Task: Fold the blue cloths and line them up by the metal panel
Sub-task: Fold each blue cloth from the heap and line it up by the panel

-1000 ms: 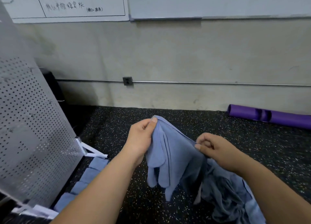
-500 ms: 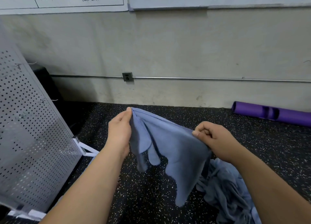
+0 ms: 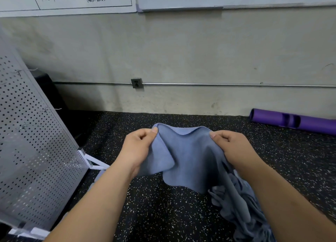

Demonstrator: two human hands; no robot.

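Observation:
A blue cloth point(image 3: 189, 156) hangs in the air in front of me, spread between both hands. My left hand point(image 3: 138, 147) pinches its upper left corner between thumb and fingers. My right hand point(image 3: 231, 147) pinches the upper right corner the same way. The cloth's lower edge droops toward the speckled black floor. Under my right forearm a heap of crumpled blue cloths point(image 3: 243, 211) lies on the floor. The perforated metal panel point(image 3: 31, 151) leans at the left on white feet point(image 3: 94, 161). My left forearm hides the floor beside the panel's base.
A purple rolled mat point(image 3: 294, 121) lies against the wall at the right. A metal conduit with a socket box point(image 3: 136, 83) runs along the wall. A dark object point(image 3: 52, 96) stands behind the panel. Whiteboards hang above.
The cloth has gone from bunched and dangling to spread between my hands. My left hand moved left, then both hands levelled. The folded cloths by the panel dropped out of sight behind my arm.

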